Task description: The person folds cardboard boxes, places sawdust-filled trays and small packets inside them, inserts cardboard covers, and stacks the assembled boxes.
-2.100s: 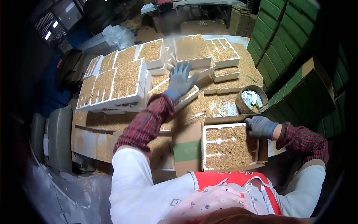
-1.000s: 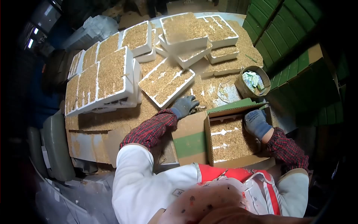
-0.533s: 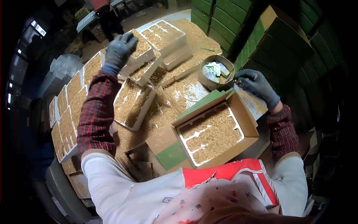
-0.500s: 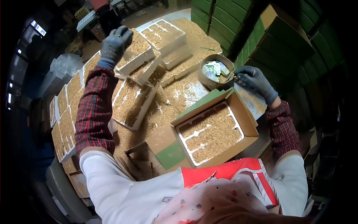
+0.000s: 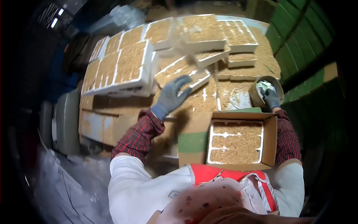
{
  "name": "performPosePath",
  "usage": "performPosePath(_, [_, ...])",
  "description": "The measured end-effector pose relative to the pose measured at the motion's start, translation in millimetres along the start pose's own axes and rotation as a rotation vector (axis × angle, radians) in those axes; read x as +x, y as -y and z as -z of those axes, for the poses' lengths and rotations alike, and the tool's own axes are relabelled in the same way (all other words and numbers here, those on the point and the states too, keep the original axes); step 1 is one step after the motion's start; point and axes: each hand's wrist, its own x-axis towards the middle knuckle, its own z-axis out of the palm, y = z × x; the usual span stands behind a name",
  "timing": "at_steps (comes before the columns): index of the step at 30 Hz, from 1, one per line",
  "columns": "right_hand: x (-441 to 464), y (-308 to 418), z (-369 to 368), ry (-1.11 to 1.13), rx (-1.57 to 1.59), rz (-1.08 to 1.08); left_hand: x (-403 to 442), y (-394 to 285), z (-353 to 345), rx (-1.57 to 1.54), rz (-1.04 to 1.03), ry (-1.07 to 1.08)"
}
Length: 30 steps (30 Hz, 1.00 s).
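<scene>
I have the left hand (image 5: 170, 96), fingers apart, just beside a filled white tray (image 5: 200, 82). Right hand (image 5: 272, 99) in the tub (image 5: 257, 96), fingers at the packets (image 5: 265, 86); can't tell if clamped. Carton (image 5: 271, 143) bodyward of right fingers, boxed tray (image 5: 235, 163) inside.

1. A table (image 5: 261, 25), pale where bare, strewn with tan flakes (image 5: 267, 56).
2. White trays (image 5: 244, 49) sit on it, flake-filled, several stacked up.
3. At the right stands a round tub (image 5: 256, 98), just beyond an open cardboard box (image 5: 271, 139).
</scene>
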Motion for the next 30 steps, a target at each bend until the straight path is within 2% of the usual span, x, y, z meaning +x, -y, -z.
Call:
performPosePath(1, [-4.5, 6.7, 12.5, 0.046, 0.109, -0.048, -55.3, -11.8, -8.0, -0.130, 0.201, 0.032])
performPosePath(2, [-4.6, 6.0, 11.3, -0.032, 0.132, -0.076, -108.7, -20.0, -18.3, -0.139, 0.270, -0.005])
performPosePath(3, [2.0, -6.6, 9.2, 0.079, 0.080, 0.004, -154.5, -31.5, -23.3, -0.130, 0.382, 0.010])
performPosePath(4, [-2.5, -8.1, 21.3, 0.053, 0.335, 0.109, -197.3, -27.6, -31.5, -0.010, 0.477, -0.023])
performPosePath(6, [3.0, -24.2, 41.0, 0.143, 0.255, 0.139, -243.3, -14.3, -24.8, 0.241, 0.588, -0.111])
performPosePath(7, [17.7, -53.8, 31.7, 0.081, 0.191, 0.171, -255.1, -3.9, -7.2, 0.375, 0.629, -0.172])
performPosePath(9, [6.7, -60.4, 60.2, -0.243, -0.060, 0.365, -268.6, 28.0, 23.4, 0.713, 0.860, -0.208])
performPosePath(11, [-30.3, -25.2, 119.3, -0.183, 0.593, 0.266, -286.3, 70.8, 31.0, 0.976, 1.214, -0.048])
performPosePath(12, [-67.1, 14.5, 161.4, -0.258, 0.466, 0.287, -283.2, 73.8, 39.0, 0.907, 1.268, 0.043])
performPosePath(13, [-96.3, 37.8, 182.4, -0.275, 0.552, 0.293, -274.7, 73.4, 46.4, 0.837, 1.316, 0.136])
performPosePath(14, [-130.2, 67.3, 205.0, -0.288, 0.506, 0.264, -268.0, 76.2, 50.7, 0.764, 1.360, 0.231])
performPosePath(16, [-188.5, 111.5, 234.2, -0.356, 0.316, 0.444, -280.2, 97.6, 52.2, 0.641, 1.274, 0.193])
performPosePath(18, [-234.5, 141.4, 247.8, -0.397, 0.066, 0.788, -306.2, 117.8, 59.9, 0.524, 1.131, 0.063])
performPosePath(19, [-249.5, 147.4, 247.6, -0.205, 0.085, 0.834, -320.4, 130.5, 62.8, 0.358, 1.147, -0.010])
performPosePath(21, [-279.2, 167.4, 254.2, 0.137, 0.115, 0.747, -327.7, 136.8, 71.7, 0.030, 1.163, -0.145])
performPosePath(22, [-281.9, 158.3, 248.8, 0.095, 0.164, 0.686, -323.8, 124.2, 67.4, -0.192, 1.244, -0.378])
performPosePath(24, [-276.0, 132.6, 234.9, -0.161, 0.354, 0.589, -302.4, 90.0, 60.3, 0.359, 1.137, -0.328])
performPosePath(25, [-271.9, 115.2, 228.3, -0.256, 0.453, 0.481, -255.9, 23.6, 69.8, 0.094, 0.871, -0.336])
performPosePath(27, [-269.0, 98.4, 229.0, -0.254, 0.723, 0.261, -193.8, -68.5, 50.2, -0.105, 0.487, -0.391])
performPosePath(28, [-270.2, 95.7, 238.4, -0.333, 0.782, 0.263, -170.0, -104.7, 41.3, -0.064, 0.271, -0.303])
performPosePath(29, [-267.7, 102.1, 244.0, -0.406, 0.861, 0.296, -148.8, -127.6, 35.3, -0.012, -0.064, -0.187])
performPosePath(30, [-268.9, 105.4, 252.9, -0.485, 0.881, 0.362, -125.6, -156.2, 28.6, -0.027, -0.169, -0.029])
